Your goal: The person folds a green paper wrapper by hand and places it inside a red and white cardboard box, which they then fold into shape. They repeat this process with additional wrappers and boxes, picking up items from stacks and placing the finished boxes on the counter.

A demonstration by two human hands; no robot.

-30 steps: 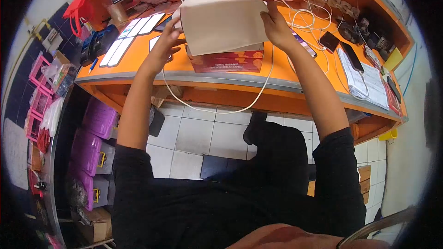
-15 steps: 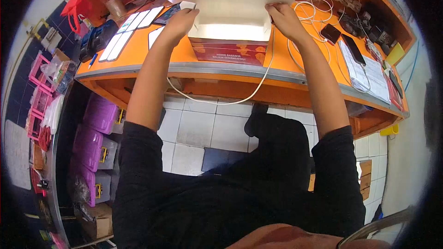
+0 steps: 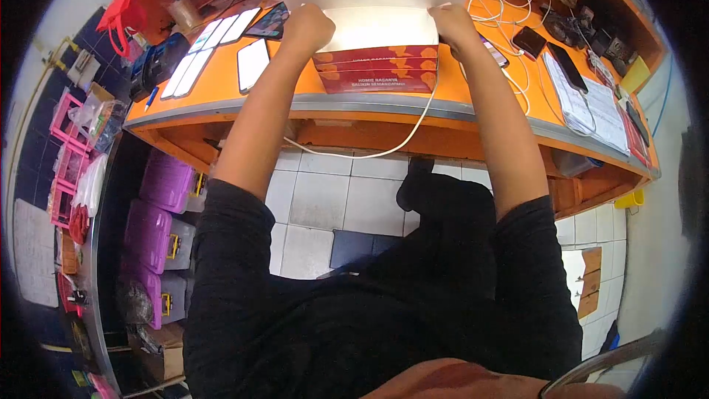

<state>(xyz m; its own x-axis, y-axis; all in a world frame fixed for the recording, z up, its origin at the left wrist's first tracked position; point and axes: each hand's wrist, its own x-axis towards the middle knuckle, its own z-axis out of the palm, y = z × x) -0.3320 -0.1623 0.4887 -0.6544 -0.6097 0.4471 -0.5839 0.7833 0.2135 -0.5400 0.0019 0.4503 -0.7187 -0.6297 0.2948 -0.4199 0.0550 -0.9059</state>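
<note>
A red cardboard box (image 3: 378, 80) with a pale inside stands at the front of the orange desk (image 3: 292, 90), its lid raised at the back. My left hand (image 3: 309, 28) is closed on the box's left upper edge, near the lid. On the right, my right hand (image 3: 452, 24) grips the matching corner, fingers wrapped over the edge. What lies inside the box cannot be made out in the glare. A white cable (image 3: 369, 155) hangs in a loop below the desk's front edge.
Several phones lie left of the box, one of them (image 3: 253, 65) close to my left forearm. To the right are a dark phone (image 3: 566, 68), papers (image 3: 591, 114) and tangled white cables (image 3: 491, 9). Purple bins (image 3: 151, 236) stand below left.
The box has tilted, showing more of its red front, and its lid has shifted. My left hand has moved slightly right and its fingers have curled in. A phone at left is more exposed.
</note>
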